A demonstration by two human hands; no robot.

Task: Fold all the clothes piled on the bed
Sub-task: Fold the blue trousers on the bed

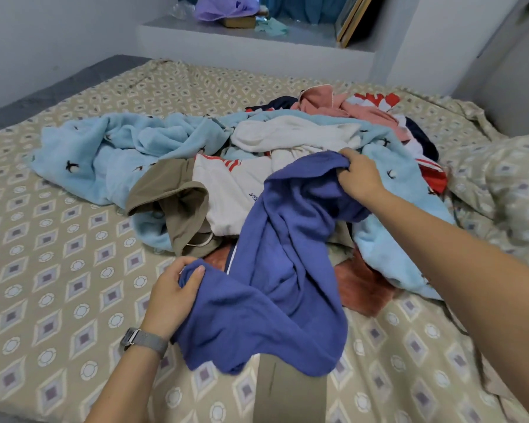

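Your bed [58, 239] fills most of the view, its sheet a tan cotton printed with diamonds and small rings, lying fairly flat on the left and rumpled into a bunched mound at the far right. Across the middle of it sprawls the pile of clothes [287, 141], and the biggest piece there is a pale blue fleece blanket [110, 148], fluffy and deeply creased, dotted with small dark bird shapes. On top of it lie a crumpled white garment [290, 134], a white shirt with red stripes [226, 190], and a pair of smooth olive-brown shorts [177, 206] folded over on themselves; pink and red pieces [327, 102] are heaped at the far end, and a rust-coloured cloth [361, 285] peeks out near you. The blue towel [272, 270] you are working on has a soft, nubbly weave and hangs twisted in long folds, stretched from the top of the pile down toward you, its lower end slumped on the sheet. Your right hand [359, 177] grips its far upper edge, fingers curled over a bunch of cloth, above the pile. Your left hand [173, 293] pinches the near left corner, thumb on top, low beside the pile's front edge. A grey mesh-band watch [144, 340] sits on your left wrist.
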